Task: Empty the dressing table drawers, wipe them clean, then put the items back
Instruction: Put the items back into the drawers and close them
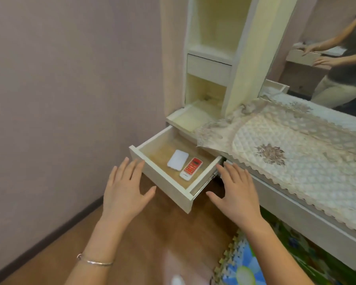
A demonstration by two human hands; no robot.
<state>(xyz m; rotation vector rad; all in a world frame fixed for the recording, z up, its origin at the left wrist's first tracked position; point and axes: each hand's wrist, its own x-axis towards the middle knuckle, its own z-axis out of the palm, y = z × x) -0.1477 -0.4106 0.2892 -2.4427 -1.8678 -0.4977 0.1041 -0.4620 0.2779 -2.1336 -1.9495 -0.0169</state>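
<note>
White-laminate drawer (162, 183) stands pulled out from the dressing table (296, 208), between your two hands.

Head view: your left hand (125, 188) hovers at the left end of the front panel, fingers straight and spread, grasping nothing. Your right hand (238, 194) hovers beside the right front corner, near the metal runner (207, 182), likewise released.

Two items lie inside, side by side and just apart: a white flat device (177, 160) and a red-and-white remote (191, 168). Both long axes run parallel to the drawer's side walls, away from you. The remote is nearer your right hand.

Reach over the front panel, which stands between hands and items. The quilted cloth (286, 145) overhangs the drawer's rear right corner.
</note>
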